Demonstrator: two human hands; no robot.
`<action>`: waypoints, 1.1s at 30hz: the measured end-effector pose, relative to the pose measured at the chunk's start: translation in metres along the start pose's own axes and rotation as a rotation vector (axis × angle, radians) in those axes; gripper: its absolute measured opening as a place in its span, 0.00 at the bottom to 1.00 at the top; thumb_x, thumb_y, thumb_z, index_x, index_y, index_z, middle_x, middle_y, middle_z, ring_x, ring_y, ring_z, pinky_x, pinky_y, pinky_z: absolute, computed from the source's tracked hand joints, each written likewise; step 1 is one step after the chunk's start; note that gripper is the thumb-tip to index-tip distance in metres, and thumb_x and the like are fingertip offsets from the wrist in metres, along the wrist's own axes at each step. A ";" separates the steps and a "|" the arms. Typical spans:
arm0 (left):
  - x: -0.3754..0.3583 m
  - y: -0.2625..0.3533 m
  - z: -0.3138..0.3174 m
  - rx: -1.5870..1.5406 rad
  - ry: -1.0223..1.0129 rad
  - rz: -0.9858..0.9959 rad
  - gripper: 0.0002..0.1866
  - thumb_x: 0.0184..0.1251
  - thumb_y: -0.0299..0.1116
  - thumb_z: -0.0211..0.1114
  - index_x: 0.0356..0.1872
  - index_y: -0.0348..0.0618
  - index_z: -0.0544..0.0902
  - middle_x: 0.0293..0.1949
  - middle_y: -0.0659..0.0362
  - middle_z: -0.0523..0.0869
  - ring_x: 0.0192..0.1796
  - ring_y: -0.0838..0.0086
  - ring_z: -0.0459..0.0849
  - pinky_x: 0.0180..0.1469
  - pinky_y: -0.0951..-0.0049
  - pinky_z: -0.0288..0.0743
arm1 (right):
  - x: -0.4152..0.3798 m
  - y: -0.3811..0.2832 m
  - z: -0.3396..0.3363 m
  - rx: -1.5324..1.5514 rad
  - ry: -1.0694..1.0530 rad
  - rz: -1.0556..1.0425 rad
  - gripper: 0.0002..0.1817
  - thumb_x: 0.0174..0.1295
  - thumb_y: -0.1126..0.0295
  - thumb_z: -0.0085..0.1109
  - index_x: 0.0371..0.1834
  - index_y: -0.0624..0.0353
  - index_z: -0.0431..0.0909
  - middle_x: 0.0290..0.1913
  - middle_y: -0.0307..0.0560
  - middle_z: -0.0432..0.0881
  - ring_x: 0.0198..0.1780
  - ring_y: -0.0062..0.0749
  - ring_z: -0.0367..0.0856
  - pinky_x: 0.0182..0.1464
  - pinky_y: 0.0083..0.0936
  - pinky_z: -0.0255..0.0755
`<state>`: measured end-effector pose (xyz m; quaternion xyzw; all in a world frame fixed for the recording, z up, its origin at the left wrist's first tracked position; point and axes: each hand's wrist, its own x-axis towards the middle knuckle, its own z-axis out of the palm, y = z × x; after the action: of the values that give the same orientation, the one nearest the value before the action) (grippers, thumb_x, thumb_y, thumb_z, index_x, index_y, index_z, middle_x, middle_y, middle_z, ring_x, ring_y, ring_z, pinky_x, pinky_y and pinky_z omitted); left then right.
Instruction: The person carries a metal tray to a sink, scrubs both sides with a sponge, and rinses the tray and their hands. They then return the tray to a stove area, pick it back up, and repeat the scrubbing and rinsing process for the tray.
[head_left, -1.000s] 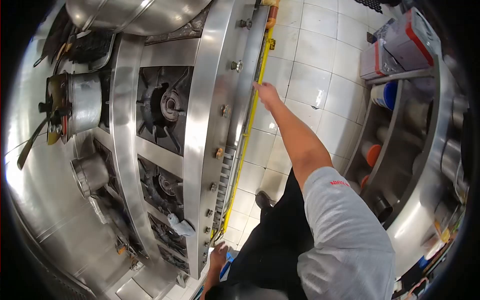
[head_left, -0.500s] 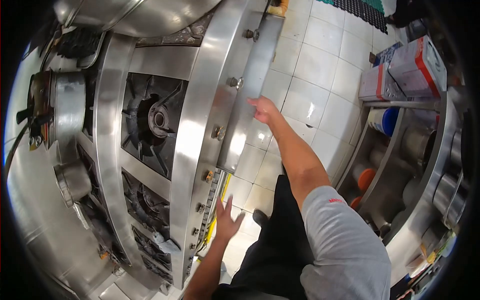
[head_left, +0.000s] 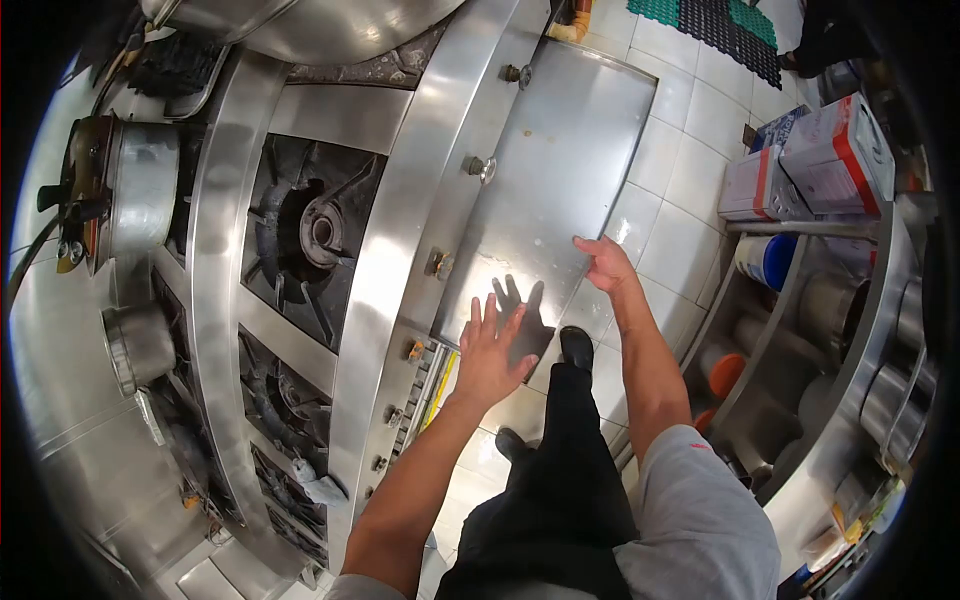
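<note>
Tiled floor (head_left: 683, 205), left hand (head_left: 487, 357) spread, right hand (head_left: 608, 266) by metal panel (head_left: 560, 165)

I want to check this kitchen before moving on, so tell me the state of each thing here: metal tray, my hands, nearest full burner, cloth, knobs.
Metal tray: sticking out from below the knobs
Left hand: fingers spread, over the tray
Right hand: at the tray's outer edge, grip unclear
Burner: no flame visible
Cloth: crumpled
Knobs: on or off, can't tell
</note>
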<state>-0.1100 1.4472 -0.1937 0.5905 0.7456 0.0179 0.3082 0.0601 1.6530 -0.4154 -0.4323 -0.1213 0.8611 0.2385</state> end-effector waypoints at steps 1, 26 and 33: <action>-0.004 0.000 0.004 -0.005 -0.010 -0.033 0.46 0.62 0.49 0.70 0.79 0.63 0.57 0.80 0.40 0.44 0.81 0.41 0.38 0.75 0.39 0.47 | -0.001 -0.004 -0.011 0.015 -0.017 0.009 0.28 0.61 0.74 0.67 0.63 0.71 0.68 0.57 0.53 0.80 0.57 0.40 0.80 0.59 0.40 0.77; 0.010 0.053 -0.085 -0.486 0.107 -0.206 0.34 0.78 0.58 0.43 0.49 0.34 0.83 0.44 0.34 0.84 0.51 0.39 0.82 0.56 0.53 0.74 | -0.418 -0.188 0.017 -0.165 0.313 -0.549 0.16 0.53 0.77 0.63 0.46 0.66 0.78 0.39 0.46 0.84 0.39 0.34 0.85 0.45 0.30 0.80; -0.079 0.065 -0.144 -0.584 0.258 -0.214 0.39 0.78 0.62 0.40 0.33 0.34 0.86 0.37 0.35 0.85 0.45 0.39 0.83 0.52 0.49 0.75 | -0.510 -0.181 0.083 -0.154 0.359 -0.700 0.07 0.52 0.75 0.62 0.28 0.54 0.72 0.28 0.39 0.75 0.33 0.30 0.78 0.42 0.31 0.79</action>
<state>-0.1136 1.4451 -0.0172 0.3887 0.7996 0.2730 0.3675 0.3107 1.5445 0.0595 -0.5251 -0.2818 0.6271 0.5016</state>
